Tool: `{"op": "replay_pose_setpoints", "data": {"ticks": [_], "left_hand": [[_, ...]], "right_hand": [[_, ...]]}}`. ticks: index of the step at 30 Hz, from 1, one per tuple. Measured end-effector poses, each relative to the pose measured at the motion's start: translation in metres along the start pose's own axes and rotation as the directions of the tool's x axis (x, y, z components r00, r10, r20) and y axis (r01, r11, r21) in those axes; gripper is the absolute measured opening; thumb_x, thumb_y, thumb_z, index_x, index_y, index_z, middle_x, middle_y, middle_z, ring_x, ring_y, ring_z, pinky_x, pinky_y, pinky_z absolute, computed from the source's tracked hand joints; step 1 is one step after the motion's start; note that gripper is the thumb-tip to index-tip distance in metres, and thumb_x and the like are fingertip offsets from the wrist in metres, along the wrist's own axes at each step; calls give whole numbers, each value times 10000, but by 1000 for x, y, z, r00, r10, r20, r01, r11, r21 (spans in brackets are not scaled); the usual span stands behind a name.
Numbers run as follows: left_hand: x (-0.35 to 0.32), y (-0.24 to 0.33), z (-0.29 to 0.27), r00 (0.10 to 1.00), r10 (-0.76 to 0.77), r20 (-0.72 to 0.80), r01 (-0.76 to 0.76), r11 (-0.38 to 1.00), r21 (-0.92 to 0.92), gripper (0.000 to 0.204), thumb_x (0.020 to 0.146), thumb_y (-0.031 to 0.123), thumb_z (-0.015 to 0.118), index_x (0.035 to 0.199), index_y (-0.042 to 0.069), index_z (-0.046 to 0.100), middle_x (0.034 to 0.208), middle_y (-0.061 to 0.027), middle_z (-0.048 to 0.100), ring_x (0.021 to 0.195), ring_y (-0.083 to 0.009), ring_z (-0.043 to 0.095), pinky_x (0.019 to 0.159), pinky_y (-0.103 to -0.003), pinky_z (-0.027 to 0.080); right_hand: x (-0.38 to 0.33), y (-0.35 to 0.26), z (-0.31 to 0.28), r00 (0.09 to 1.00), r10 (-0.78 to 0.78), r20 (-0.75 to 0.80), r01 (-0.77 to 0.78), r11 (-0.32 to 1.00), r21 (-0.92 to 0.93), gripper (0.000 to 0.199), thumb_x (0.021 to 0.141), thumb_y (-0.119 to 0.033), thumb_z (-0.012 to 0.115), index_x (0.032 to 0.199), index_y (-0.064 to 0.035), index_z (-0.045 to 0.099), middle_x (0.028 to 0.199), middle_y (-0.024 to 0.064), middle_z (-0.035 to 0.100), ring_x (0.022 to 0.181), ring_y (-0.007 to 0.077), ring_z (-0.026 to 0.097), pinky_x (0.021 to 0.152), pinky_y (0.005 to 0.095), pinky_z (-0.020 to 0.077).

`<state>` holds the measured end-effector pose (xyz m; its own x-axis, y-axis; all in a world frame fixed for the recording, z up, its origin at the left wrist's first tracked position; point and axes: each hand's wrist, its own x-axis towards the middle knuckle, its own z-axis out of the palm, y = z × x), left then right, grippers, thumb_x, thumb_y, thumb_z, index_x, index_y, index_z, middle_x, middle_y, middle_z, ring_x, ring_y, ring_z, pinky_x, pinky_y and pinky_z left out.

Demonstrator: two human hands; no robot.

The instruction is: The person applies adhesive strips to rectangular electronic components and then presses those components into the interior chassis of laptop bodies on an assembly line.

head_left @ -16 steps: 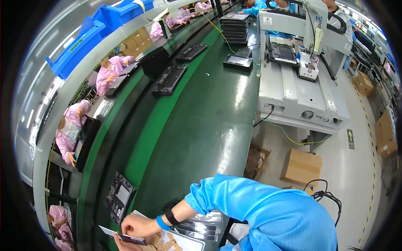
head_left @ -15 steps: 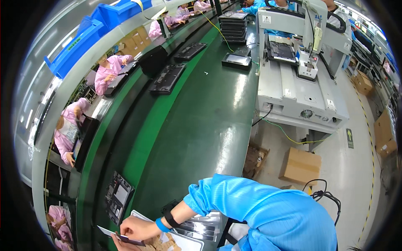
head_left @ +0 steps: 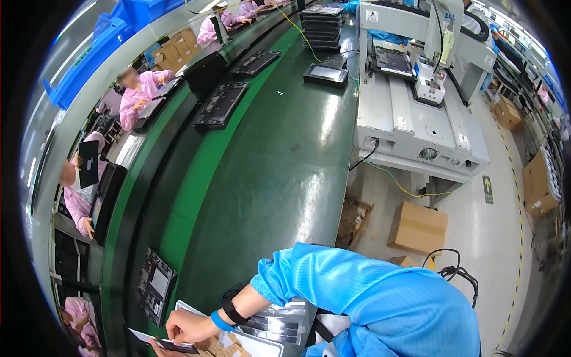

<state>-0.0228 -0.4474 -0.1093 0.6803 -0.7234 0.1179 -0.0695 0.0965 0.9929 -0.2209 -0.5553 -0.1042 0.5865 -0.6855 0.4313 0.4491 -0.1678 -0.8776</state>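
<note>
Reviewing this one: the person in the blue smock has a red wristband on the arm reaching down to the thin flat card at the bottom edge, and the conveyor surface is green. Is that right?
Not quite. In the head view the wristband is blue, with a black watch-like strap beside it, not red. The rest holds: the hand in the blue smock sleeve rests on the thin flat card at the bottom edge, and the conveyor surface is green.

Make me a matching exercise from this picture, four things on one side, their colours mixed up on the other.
Things:
1. conveyor belt
2. wristband on the right hand
3. box on the floor
4. coat of a worker across the belt

Colours:
A. pink
B. brown
C. green
D. blue

Pairs: 1-C, 2-D, 3-B, 4-A
</note>
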Motion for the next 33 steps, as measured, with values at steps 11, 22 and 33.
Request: {"op": "replay_pose_setpoints", "data": {"ticks": [11,22,33], "left_hand": [[-40,29,59,971,-44,236,14,992,126,601,1072,493,515,1348,-37,583,1321,-172,647,1217,-300,627,1043,-463,508],[-21,31,28,980,-188,-59,160,935,-318,734,1034,583,559,1502,43,394,1511,-225,482,1351,-323,537,1167,-469,416],[-12,37,50,975,-80,-206,32,973,-228,652,1022,483,651,1367,-29,442,1299,-212,618,1123,-305,678,991,-422,553]], "right_hand": [[-8,-14,-9,980,170,105,-184,973,141,80,831,-31,714,800,41,729,676,103,723,646,150,707,600,301,548],[13,-10,-22,995,-102,7,98,930,-354,176,775,-129,770,901,-8,748,814,172,701,764,313,699,686,410,554],[5,-33,-3,993,-37,114,79,918,-388,184,897,33,701,1062,-7,770,958,114,741,769,194,747,703,289,614]]}}
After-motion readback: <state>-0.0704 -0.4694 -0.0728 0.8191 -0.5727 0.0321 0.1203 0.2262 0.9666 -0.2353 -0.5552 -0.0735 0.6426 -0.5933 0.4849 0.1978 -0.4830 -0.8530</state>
